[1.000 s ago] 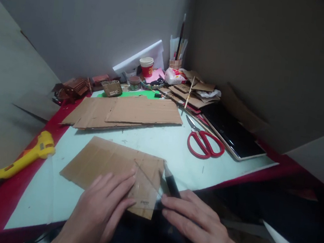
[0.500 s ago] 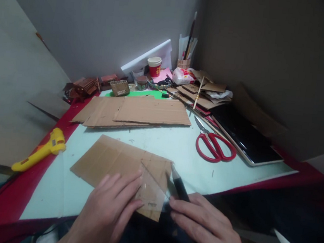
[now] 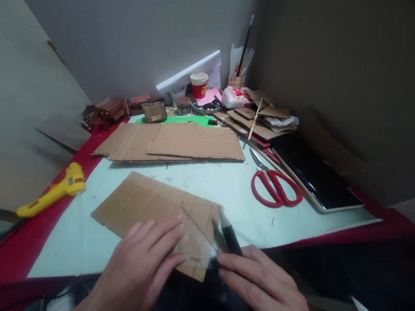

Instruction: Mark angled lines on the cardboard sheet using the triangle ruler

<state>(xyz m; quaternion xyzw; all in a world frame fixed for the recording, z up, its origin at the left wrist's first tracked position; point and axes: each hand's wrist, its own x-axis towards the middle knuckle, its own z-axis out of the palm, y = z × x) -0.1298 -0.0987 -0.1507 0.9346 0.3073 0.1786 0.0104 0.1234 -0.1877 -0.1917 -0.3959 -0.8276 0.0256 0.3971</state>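
Note:
A brown cardboard piece [image 3: 142, 198] lies near the table's front edge, its right corner reaching past that edge. On its right part rests a clear triangular ruler [image 3: 193, 246]. My left hand [image 3: 143, 263] has its fingers together, pressing on the ruler's left side and the cardboard. In my right hand [image 3: 263, 286] is a dark pen-like craft knife [image 3: 231, 235], its pale tip at the cardboard's right corner. The right fingertips also touch the ruler's right corner.
Larger cardboard sheets [image 3: 194, 144] lie behind. Red-handled scissors [image 3: 277, 187] and a black tablet [image 3: 313, 177] are at the right, a yellow glue gun [image 3: 55, 190] at the left. A paper cup [image 3: 199, 87] and cardboard scraps [image 3: 256, 123] stand farther back.

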